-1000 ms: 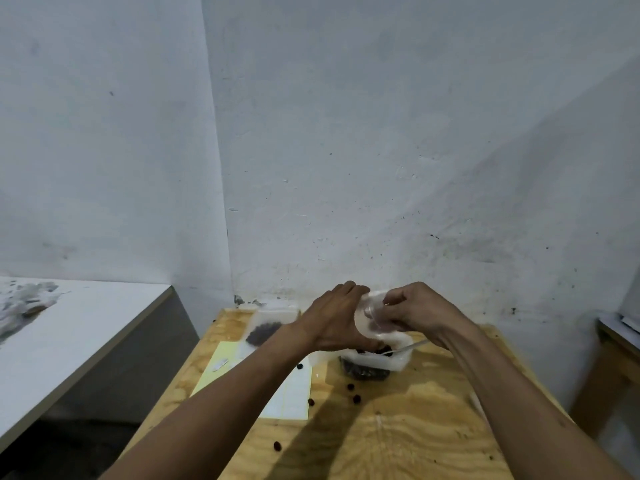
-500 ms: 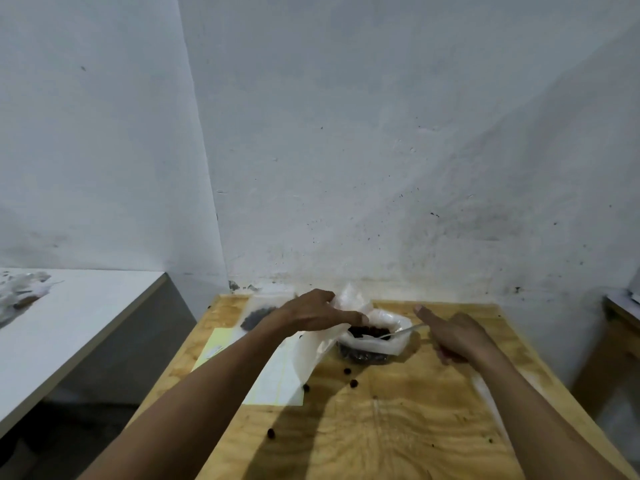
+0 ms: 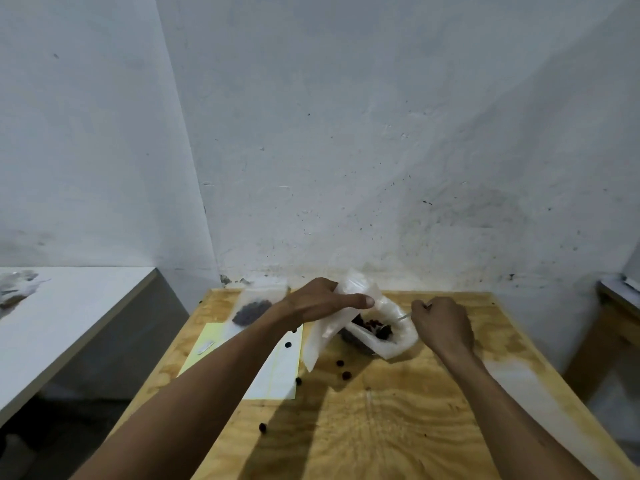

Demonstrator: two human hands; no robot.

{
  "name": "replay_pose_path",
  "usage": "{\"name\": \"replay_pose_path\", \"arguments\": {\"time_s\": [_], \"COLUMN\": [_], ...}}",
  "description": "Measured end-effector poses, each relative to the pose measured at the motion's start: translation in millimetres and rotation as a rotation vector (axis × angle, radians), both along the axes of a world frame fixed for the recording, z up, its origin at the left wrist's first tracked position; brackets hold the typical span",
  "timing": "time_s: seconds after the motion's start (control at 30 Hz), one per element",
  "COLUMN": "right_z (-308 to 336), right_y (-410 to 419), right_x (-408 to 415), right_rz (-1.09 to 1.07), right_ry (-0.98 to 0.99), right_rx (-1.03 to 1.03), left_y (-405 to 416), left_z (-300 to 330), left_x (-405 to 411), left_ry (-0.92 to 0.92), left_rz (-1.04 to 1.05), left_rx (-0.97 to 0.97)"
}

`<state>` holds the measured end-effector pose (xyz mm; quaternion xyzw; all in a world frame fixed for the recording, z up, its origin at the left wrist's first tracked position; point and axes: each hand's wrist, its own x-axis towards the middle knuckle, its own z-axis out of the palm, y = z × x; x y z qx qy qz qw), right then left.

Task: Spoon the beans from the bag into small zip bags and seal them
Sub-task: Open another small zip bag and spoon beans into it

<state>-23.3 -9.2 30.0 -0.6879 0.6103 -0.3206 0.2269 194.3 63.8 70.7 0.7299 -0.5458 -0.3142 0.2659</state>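
Note:
A white plastic bag of dark beans (image 3: 391,336) stands open near the back of the wooden table (image 3: 398,427). My left hand (image 3: 322,301) holds an empty small zip bag (image 3: 320,336) just left of the bean bag; the bag hangs down to the table. My right hand (image 3: 441,323) grips the handle of a thin spoon (image 3: 403,317) whose bowl dips into the beans. A filled small zip bag (image 3: 252,308) lies at the back left.
Several loose beans (image 3: 344,374) lie scattered on the table. A yellow and white sheet (image 3: 277,368) lies under my left forearm. A white counter (image 3: 69,323) stands to the left, a wooden stand (image 3: 613,323) to the right, and the wall is close behind.
My hands came apart from the zip bag. My right hand moved down to the spoon and took hold of it. My left hand kept the zip bag and lowered it beside the bean bag.

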Motion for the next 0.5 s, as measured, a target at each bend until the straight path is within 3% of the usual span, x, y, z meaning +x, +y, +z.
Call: {"name": "replay_pose_path", "arguments": {"time_s": [0.17, 0.27, 0.5], "right_z": [-13.0, -6.6, 34.6], "right_y": [-1.6, -0.9, -4.7], "right_x": [-5.9, -10.3, -16.5], "right_rz": [-0.01, -0.002, -0.017], "right_ry": [-0.274, -0.386, -0.501], "right_rx": [0.168, 0.18, 0.125], "left_y": [3.9, 11.5, 23.3], "left_z": [0.8, 2.5, 5.5], "left_x": [3.6, 9.9, 25.3], "left_ry": [-0.086, -0.213, -0.293], "left_rz": [-0.036, -0.033, -0.003], "left_rx": [0.03, 0.015, -0.167]}}
